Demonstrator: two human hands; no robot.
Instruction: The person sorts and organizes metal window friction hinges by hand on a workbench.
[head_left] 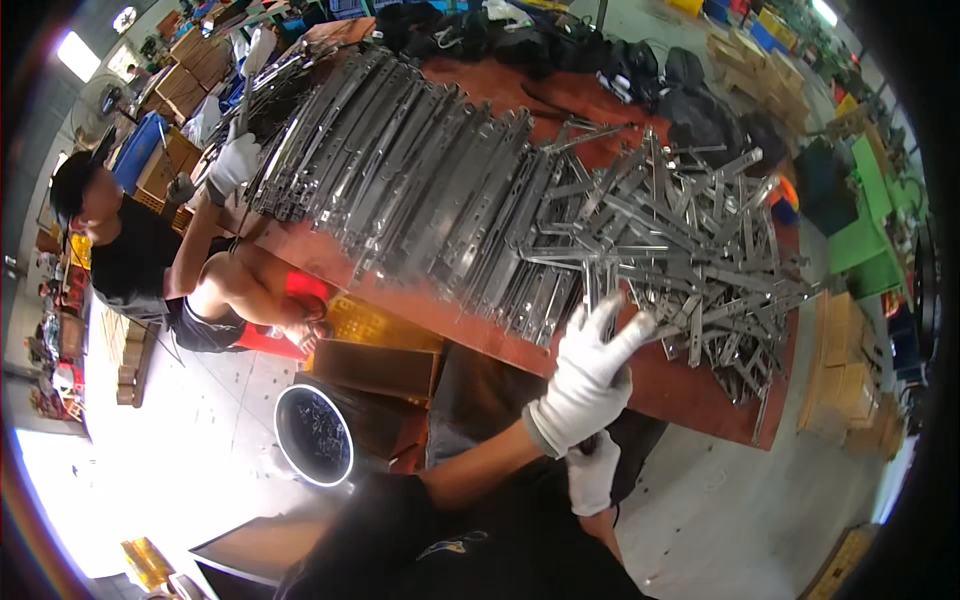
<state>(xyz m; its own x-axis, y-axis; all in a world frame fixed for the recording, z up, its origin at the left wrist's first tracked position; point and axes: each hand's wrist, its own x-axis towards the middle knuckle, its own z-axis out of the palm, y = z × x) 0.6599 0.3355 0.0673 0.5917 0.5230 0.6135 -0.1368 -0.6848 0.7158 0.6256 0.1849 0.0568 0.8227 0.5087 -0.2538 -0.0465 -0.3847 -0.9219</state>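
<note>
My left hand [588,385], in a white glove, reaches over the near edge of the table. Its thumb and fingers close around an upright metal rail [601,283], partly hidden by the glove. Lower down and closer to my body is my right hand [594,478], also gloved in white. Its fingers are hidden behind the left hand, so what they hold does not show. A tangled pile of loose metal rails [690,235] lies just beyond my left hand. To its left, many similar rails [420,185] lie side by side in a long row.
The red-brown tabletop [690,408] carries the rails. At the left, a person [130,250] in dark clothes touches the row's end with a gloved hand [235,163]. Below the table stand a white-rimmed bucket [282,425] and a cardboard box [375,370]. Dark bags [560,45] line the far side.
</note>
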